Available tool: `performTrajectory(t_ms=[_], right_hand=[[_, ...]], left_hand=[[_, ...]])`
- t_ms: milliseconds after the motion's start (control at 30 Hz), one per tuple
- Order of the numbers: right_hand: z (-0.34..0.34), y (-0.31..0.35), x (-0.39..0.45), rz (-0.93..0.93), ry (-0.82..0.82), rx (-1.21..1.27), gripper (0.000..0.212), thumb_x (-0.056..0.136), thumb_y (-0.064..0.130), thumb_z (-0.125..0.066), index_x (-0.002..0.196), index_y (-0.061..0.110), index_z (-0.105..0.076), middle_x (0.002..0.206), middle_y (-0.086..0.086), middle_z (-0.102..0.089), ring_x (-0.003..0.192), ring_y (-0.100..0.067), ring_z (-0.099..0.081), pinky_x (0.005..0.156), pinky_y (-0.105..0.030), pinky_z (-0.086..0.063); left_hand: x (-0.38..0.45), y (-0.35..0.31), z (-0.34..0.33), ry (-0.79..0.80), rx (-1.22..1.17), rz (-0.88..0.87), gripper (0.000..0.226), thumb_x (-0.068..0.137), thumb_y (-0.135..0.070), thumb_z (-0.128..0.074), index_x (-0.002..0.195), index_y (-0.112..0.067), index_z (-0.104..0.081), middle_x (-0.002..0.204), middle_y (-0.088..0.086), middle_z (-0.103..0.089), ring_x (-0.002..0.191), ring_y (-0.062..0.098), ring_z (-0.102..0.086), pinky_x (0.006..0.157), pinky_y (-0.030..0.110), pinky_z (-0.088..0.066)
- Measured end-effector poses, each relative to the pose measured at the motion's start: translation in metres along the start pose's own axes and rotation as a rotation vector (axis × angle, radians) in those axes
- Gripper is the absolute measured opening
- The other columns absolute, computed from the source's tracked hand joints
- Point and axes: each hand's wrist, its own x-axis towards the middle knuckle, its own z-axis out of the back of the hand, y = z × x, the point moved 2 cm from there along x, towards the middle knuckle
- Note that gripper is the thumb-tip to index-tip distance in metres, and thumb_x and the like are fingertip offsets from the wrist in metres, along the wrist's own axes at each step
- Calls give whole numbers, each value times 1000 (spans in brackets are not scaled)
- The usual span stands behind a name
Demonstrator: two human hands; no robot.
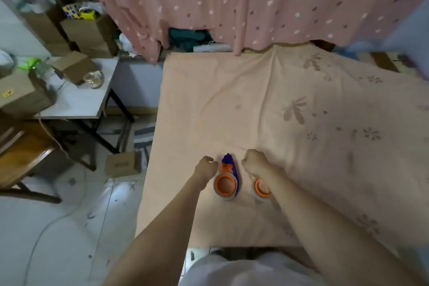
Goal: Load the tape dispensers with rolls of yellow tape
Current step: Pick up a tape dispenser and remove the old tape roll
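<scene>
A blue tape dispenser (228, 165) lies on the peach bedsheet (301, 111), with a tape roll on an orange core (225, 184) at its near end. A second roll with an orange core (261, 190) lies to its right, partly hidden by my right forearm. My left hand (205, 167) hovers just left of the dispenser, fingers curled with nothing in them. My right hand (255, 161) is curled just right of the dispenser, above the second roll. I cannot tell whether either hand touches the dispenser.
A pink dotted curtain (232, 2) hangs at the bed's far edge. Left of the bed stand a white table (76, 104) with cardboard boxes and a glass bowl (94, 79), a wooden chair (25, 153), and a small box (123, 163) on the tiled floor.
</scene>
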Motion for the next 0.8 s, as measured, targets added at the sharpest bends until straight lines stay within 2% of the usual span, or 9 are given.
performTrajectory(t_ms=[33, 100, 200, 333, 467, 567, 633, 700, 800], right_hand=[[-9, 1, 1, -12, 39, 0, 28, 94, 34, -45, 95, 8, -57, 93, -11, -63, 93, -34, -63, 67, -30, -47], [-26, 4, 6, -44, 124, -4, 34, 95, 41, -41, 95, 10, -54, 85, -9, -60, 90, -34, -64, 74, -32, -48], [-48, 6, 17, -63, 193, -78, 32, 96, 36, -44, 105, 10, -58, 77, -3, -56, 83, -27, -59, 76, -32, -42], [-63, 8, 33, -72, 269, -141, 17, 96, 22, -48, 104, 8, -55, 76, -4, -52, 85, -24, -59, 76, -31, -45], [-65, 7, 45, -51, 294, -163, 28, 98, 21, -45, 116, 5, -59, 104, -12, -62, 95, -27, -62, 89, -35, -50], [-66, 5, 51, -41, 303, -196, 22, 97, 20, -48, 110, 7, -58, 101, -10, -59, 102, -29, -63, 87, -34, -48], [-68, 4, 53, -50, 294, -236, 27, 94, 16, -52, 118, 5, -56, 96, -7, -54, 97, -26, -60, 86, -33, -47], [-71, 3, 54, -63, 278, -248, 23, 93, 12, -53, 116, 7, -55, 83, -4, -49, 95, -24, -60, 84, -31, -48], [-76, 1, 53, -83, 244, -280, 23, 94, 11, -55, 116, 6, -58, 92, -6, -55, 104, -26, -62, 85, -30, -51]], left_hand=[[2, 5, -1, 8, -45, 37, 45, 100, -21, -48, 145, -10, -46, 145, 18, -51, 130, 37, -50, 101, 44, -48], [6, 16, -4, 47, -110, 118, 47, 101, -19, -48, 146, -9, -44, 145, 19, -50, 128, 38, -51, 102, 45, -46], [8, 28, -11, 114, -192, 218, 48, 101, -21, -47, 148, -10, -43, 132, 15, -51, 108, 31, -48, 93, 40, -43], [16, 31, -20, 187, -204, 277, 33, 100, -26, -48, 131, -19, -53, 125, 13, -56, 102, 28, -50, 90, 38, -43], [26, 26, -24, 177, -185, 302, 19, 102, -26, -46, 116, -21, -58, 112, 9, -57, 99, 30, -52, 86, 36, -42], [32, 25, -25, 156, -168, 326, 30, 102, -24, -45, 128, -18, -59, 113, 9, -57, 99, 31, -53, 86, 37, -45], [33, 24, -24, 161, -175, 343, 33, 102, -22, -45, 131, -14, -59, 113, 10, -58, 99, 31, -54, 87, 38, -46], [33, 23, -24, 162, -178, 352, 32, 101, -20, -46, 129, -13, -60, 112, 11, -58, 98, 31, -55, 89, 39, -48], [31, 20, -25, 157, -147, 313, 23, 99, -16, -47, 115, -10, -63, 102, 13, -59, 87, 28, -55, 79, 38, -47]])
